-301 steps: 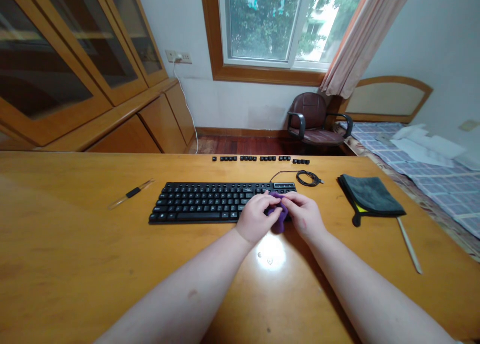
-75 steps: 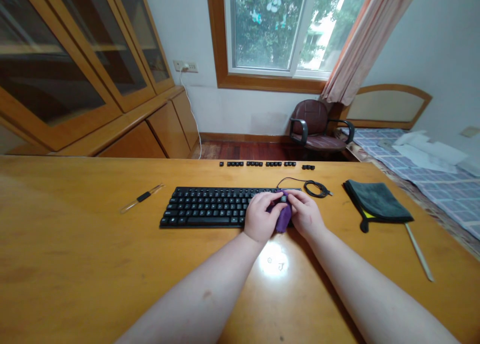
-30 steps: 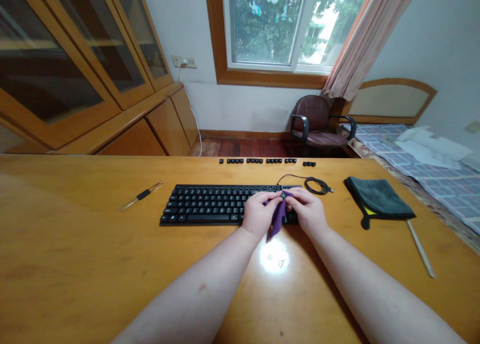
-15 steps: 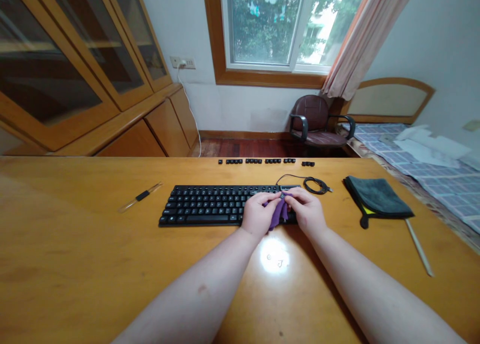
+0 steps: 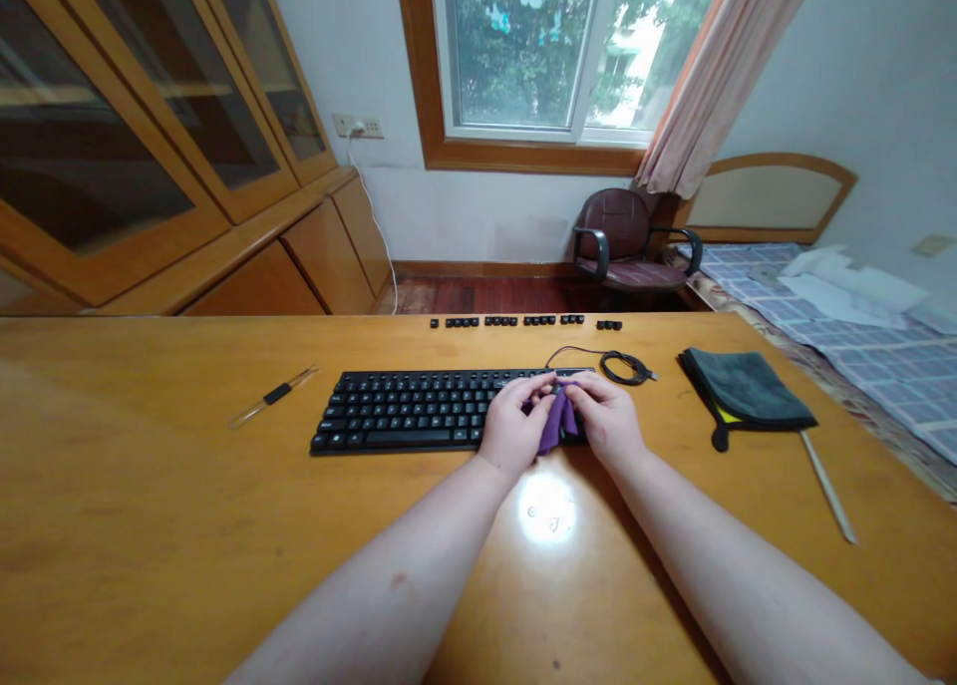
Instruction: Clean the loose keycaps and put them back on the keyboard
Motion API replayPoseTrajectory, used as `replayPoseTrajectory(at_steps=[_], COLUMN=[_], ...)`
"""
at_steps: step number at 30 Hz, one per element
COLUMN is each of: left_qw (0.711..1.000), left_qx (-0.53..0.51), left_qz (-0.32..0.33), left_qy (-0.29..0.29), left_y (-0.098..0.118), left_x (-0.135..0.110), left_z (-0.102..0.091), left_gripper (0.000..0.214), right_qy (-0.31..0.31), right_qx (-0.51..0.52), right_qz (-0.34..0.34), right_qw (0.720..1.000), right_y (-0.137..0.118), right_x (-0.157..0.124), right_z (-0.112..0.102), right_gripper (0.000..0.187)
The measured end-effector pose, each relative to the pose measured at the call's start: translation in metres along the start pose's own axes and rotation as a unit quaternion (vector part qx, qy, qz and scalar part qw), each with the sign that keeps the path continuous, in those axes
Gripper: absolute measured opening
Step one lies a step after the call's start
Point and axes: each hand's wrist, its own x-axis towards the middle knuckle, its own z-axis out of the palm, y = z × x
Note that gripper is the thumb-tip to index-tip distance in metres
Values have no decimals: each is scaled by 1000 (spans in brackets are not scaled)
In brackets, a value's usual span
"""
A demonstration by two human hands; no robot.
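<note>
Gripping one purple cloth (image 5: 554, 428) between them, the left hand (image 5: 514, 426) and right hand (image 5: 609, 424) meet over the right-hand end of a black keyboard (image 5: 404, 411). Both hands are closed on the cloth, fingers curled and thumbs pressed inward; it bunches between them and hangs in folds toward the person. A small dark piece (image 5: 557, 389) shows among the fingertips at the top of the cloth, partly covered; which hand bears it cannot be told. The keyboard lies flat on a wooden desk (image 5: 186, 545), most of its length to the left of the left hand.

Beyond both hands, near the desk's far edge, loose black keycaps (image 5: 462, 323) stand in a row of small groups. Just beyond the right hand, a black cable (image 5: 626, 368) lies coiled. Well to the right of that hand: a folded dark grey cloth (image 5: 748, 386), with a pale strip (image 5: 828, 488) extending from its near edge. Well to the left of the left hand: a slender tool (image 5: 277, 394) with a black grip, lying aslant.
</note>
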Motion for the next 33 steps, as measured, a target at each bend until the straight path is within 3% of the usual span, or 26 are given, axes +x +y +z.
replayPoseTrajectory(at_steps=[7, 18, 25, 33], left_qw=[1000, 1000, 997, 998], left_qx=[8, 14, -47, -40], left_qz=[6, 4, -58, -48], left_qy=[15, -22, 17, -8], left_y=[-3, -1, -3, -4], left_x=[2, 1, 2, 2], left_z=[0, 0, 4, 0], left_gripper=[16, 25, 17, 23], right_qy=[18, 37, 23, 11], right_qx=[31, 78, 82, 65], right_qz=[61, 102, 105, 74], right_qw=[997, 991, 991, 995], right_y=[8, 1, 1, 3], right_x=[-4, -2, -4, -5], right_z=[4, 6, 7, 6], right_gripper=[23, 19, 21, 19])
